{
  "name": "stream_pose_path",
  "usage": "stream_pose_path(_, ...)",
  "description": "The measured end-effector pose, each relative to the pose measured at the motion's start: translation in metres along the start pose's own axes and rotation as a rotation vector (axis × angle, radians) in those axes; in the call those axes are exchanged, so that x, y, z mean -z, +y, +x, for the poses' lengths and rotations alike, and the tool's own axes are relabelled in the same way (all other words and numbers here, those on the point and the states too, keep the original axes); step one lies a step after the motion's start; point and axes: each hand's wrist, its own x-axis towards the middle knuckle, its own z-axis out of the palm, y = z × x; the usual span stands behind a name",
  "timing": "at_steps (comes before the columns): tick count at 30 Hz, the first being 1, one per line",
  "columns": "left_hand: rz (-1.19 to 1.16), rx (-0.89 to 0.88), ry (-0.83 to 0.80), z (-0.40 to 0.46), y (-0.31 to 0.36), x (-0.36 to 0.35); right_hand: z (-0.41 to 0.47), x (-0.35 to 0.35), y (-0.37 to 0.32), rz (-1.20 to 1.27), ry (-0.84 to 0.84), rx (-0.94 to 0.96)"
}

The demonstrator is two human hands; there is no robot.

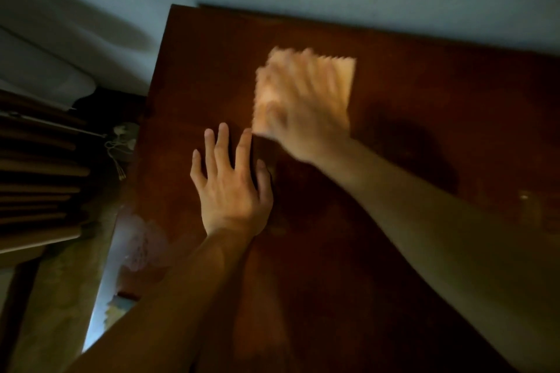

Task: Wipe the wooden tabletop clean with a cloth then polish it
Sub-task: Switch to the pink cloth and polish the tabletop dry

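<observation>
A dark reddish-brown wooden tabletop (394,118) fills the middle and right of the view, its far edge against a pale wall. My left hand (231,188) lies flat on the wood with fingers spread and straight. Just right of its fingertips, my right hand (303,118) presses down on a pale orange cloth (341,79) with a zigzag edge; the hand and cloth are blurred by motion. The cloth lies spread on the wood under my fingers, its far right corner showing beyond them.
The table's left edge (145,142) drops to a dim floor. Left of it stand dark slatted boards (39,185) and some white cables (121,142). A faint small object (525,200) sits on the wood at the far right.
</observation>
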Motion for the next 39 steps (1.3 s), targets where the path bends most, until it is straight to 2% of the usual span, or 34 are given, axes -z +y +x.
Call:
stream_pose_path(2, 0.001, -0.001, -0.001, -0.001, -0.001, 0.0, -0.016, -0.004, -0.008, -0.036, -0.023, 0.137)
stream_pose_path(4, 0.004, 0.006, 0.002, 0.0, -0.001, 0.0, -0.02, 0.0, 0.011, -0.035, 0.002, 0.128)
stream_pose_path(7, -0.017, 0.017, -0.003, 0.001, 0.0, 0.0, -0.02, 0.013, 0.075, -0.133, 0.086, -0.047)
stream_pose_path(9, -0.019, 0.015, -0.007, 0.001, 0.0, 0.0, -0.02, 0.026, 0.121, -0.166, 0.054, -0.229)
stream_pose_path(12, -0.006, 0.017, -0.008, 0.0, 0.001, 0.002, -0.017, 0.035, 0.128, -0.107, 0.06, -0.393)
stream_pose_path(14, -0.011, 0.022, -0.011, 0.0, 0.002, 0.003, -0.023, 0.029, 0.097, -0.119, 0.145, -0.341)
stream_pose_path(16, -0.011, 0.028, -0.005, 0.001, 0.003, 0.003, -0.032, 0.014, 0.056, -0.117, 0.233, -0.183)
stream_pose_path(19, 0.014, 0.033, 0.004, 0.001, 0.004, 0.004, -0.047, -0.001, 0.017, -0.051, 0.103, -0.046)
stream_pose_path(22, -0.009, 0.045, 0.005, 0.001, 0.005, 0.005, -0.058, 0.005, 0.056, -0.063, 0.092, 0.009)
stream_pose_path(24, -0.024, 0.045, 0.012, 0.001, 0.005, 0.004, -0.063, 0.019, 0.105, -0.141, 0.119, -0.092)
stream_pose_path(26, -0.024, 0.04, 0.018, 0.0, 0.006, 0.004, -0.065, 0.033, 0.145, -0.172, 0.046, -0.238)
stream_pose_path(28, -0.02, 0.041, 0.026, 0.0, 0.006, 0.005, -0.062, 0.038, 0.156, -0.155, 0.024, -0.353)
stream_pose_path(30, -0.026, 0.039, 0.027, 0.0, 0.007, 0.005, -0.059, 0.035, 0.135, -0.147, 0.073, -0.427)
stream_pose_path(33, -0.018, 0.035, 0.026, 0.0, 0.005, 0.005, -0.069, 0.015, 0.071, -0.112, 0.194, -0.318)
stream_pose_path(36, 0.0, 0.032, 0.038, 0.001, 0.005, 0.004, -0.09, -0.009, 0.011, -0.073, 0.106, -0.148)
stream_pose_path(39, 0.0, 0.018, 0.047, 0.0, 0.004, 0.002, -0.099, -0.011, 0.017, -0.054, 0.051, 0.005)
